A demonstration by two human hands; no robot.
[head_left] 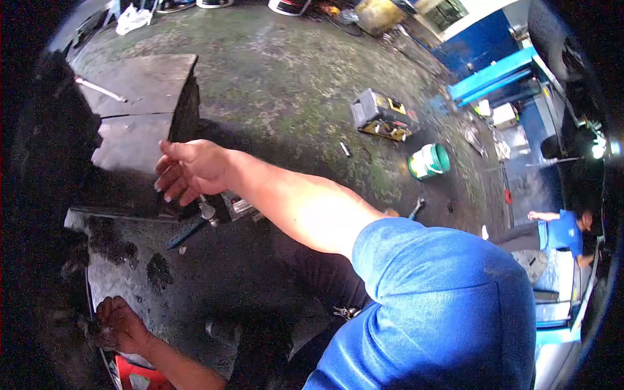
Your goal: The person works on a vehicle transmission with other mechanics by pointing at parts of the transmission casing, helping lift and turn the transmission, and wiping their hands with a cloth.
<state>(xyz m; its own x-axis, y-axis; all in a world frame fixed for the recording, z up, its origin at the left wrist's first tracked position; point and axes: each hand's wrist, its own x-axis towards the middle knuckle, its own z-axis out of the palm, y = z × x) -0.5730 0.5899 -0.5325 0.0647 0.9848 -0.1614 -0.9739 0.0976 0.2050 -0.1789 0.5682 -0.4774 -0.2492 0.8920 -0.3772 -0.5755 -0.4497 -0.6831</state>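
My right hand (188, 170) reaches out at the left of the view, its fingers apart and slightly bent, with nothing in them. Just below its fingertips is a metal tool with a rounded head (207, 212), perhaps a ratchet; a dark blue handle (185, 235) lies close by. At the lower left, my left hand (122, 326) is in shadow, its fingers curled against a dark part. What it holds, if anything, is hidden. Beyond my right hand stands a worn wooden box or bench (143, 81) with a long metal wrench (101, 90) on top.
On the stained floor stand an open toolbox (383, 116) and a green-and-white bucket (429, 161). A wrench (416, 208) lies near the bucket. At right, a person in a blue shirt (560, 235) works beside blue lift equipment (494, 75). Something red (140, 376) is below my left hand.
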